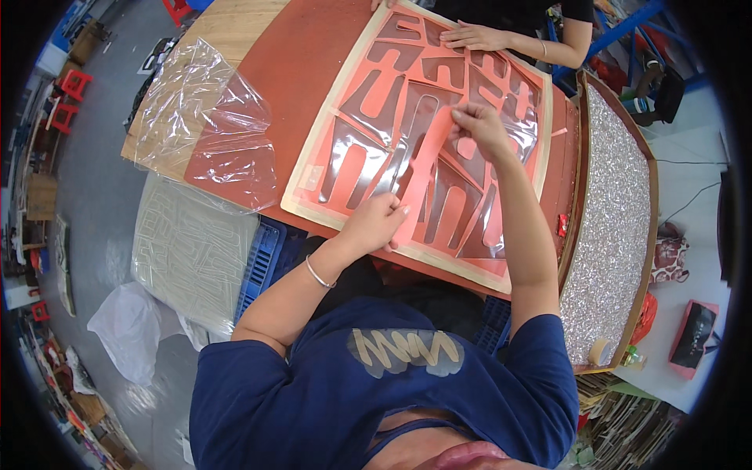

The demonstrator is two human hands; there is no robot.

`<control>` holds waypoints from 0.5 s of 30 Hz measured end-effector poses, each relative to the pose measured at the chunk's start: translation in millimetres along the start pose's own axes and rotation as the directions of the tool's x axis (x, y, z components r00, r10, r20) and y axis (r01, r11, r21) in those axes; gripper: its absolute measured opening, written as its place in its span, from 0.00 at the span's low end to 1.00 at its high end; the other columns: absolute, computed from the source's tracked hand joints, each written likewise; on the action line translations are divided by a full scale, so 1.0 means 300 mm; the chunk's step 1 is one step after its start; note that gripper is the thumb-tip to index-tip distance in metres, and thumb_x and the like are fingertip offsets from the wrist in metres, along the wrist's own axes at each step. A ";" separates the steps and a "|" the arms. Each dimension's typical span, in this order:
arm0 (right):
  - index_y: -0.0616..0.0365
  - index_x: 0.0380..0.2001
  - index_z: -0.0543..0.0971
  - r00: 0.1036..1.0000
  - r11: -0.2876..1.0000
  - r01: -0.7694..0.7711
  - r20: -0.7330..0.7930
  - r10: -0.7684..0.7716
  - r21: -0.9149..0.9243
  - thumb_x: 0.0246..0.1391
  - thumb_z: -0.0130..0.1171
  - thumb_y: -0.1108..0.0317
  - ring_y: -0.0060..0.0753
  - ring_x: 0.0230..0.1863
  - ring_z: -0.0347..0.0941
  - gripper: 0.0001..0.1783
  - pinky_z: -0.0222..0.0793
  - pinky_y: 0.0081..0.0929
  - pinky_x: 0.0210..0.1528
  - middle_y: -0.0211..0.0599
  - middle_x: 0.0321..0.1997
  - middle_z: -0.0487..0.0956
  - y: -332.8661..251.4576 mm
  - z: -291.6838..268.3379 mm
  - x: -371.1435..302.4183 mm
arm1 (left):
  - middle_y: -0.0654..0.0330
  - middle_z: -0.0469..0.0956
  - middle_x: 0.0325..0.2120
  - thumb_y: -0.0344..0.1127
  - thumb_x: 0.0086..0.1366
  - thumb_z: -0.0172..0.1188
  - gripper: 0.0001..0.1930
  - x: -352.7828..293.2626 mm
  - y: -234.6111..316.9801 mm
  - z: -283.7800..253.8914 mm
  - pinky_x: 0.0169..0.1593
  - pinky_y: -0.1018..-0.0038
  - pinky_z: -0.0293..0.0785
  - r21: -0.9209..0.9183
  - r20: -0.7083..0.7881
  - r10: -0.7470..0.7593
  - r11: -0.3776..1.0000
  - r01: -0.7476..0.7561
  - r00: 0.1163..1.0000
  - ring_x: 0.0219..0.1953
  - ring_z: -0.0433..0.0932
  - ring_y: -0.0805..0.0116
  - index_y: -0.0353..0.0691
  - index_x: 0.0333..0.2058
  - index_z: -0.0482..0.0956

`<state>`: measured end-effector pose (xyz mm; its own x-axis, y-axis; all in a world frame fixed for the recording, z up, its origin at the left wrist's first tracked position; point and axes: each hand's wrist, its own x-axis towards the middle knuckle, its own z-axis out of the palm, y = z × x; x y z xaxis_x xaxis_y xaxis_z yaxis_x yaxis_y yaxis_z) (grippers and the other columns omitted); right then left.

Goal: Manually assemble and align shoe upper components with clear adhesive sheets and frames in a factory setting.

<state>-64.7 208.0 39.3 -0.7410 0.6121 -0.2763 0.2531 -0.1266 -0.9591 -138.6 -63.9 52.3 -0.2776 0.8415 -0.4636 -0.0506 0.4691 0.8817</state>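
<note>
A long pink strip stretches slantwise between my two hands over a taped board. My left hand is closed on the strip's near end, close to the board's front edge. Thumb and fingers of my right hand pinch its far end above the middle of the board. Under them lies a pink cut-out sheet with glossy clear film showing in its openings. Pale tape frames the board. At the far side a co-worker's hand lies flat on the sheet.
Crumpled clear film covers the table's left part. A stack of clear sheets sits on a blue crate at the left. On the right stands a silvery glitter-filled tray with a tape roll in its near corner.
</note>
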 end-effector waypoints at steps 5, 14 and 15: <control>0.62 0.35 0.80 0.997 0.924 0.013 -0.068 -0.042 -0.382 0.53 0.59 0.68 0.19 0.22 0.69 0.09 0.66 0.20 0.22 0.29 0.24 0.75 0.029 -0.008 0.222 | 0.55 0.76 0.16 0.40 0.67 0.48 0.16 0.091 0.010 -0.015 0.18 0.76 0.72 0.014 -0.068 -0.052 0.998 0.053 0.996 0.14 0.75 0.71 0.30 0.27 0.71; 0.61 0.36 0.82 0.983 0.858 -0.064 -0.181 -0.035 -0.510 0.51 0.63 0.66 0.18 0.19 0.66 0.12 0.64 0.18 0.18 0.27 0.21 0.73 0.040 0.034 0.273 | 0.56 0.77 0.14 0.39 0.68 0.46 0.18 0.130 -0.006 -0.036 0.17 0.75 0.73 0.044 -0.146 -0.107 0.992 0.115 0.983 0.13 0.76 0.70 0.30 0.25 0.73; 0.61 0.36 0.82 0.985 0.845 -0.057 -0.169 -0.040 -0.532 0.50 0.62 0.65 0.19 0.19 0.67 0.12 0.64 0.20 0.19 0.29 0.21 0.74 0.037 0.041 0.273 | 0.55 0.77 0.14 0.39 0.68 0.46 0.18 0.130 -0.013 -0.039 0.16 0.75 0.73 0.034 -0.156 -0.101 0.994 0.107 0.983 0.13 0.76 0.70 0.29 0.24 0.73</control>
<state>-130.4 247.2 5.4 -0.6346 0.7398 -0.2234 0.5869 0.2733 -0.7622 -160.5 -36.3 31.9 -0.4170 0.7378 -0.5309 -0.0471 0.5657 0.8232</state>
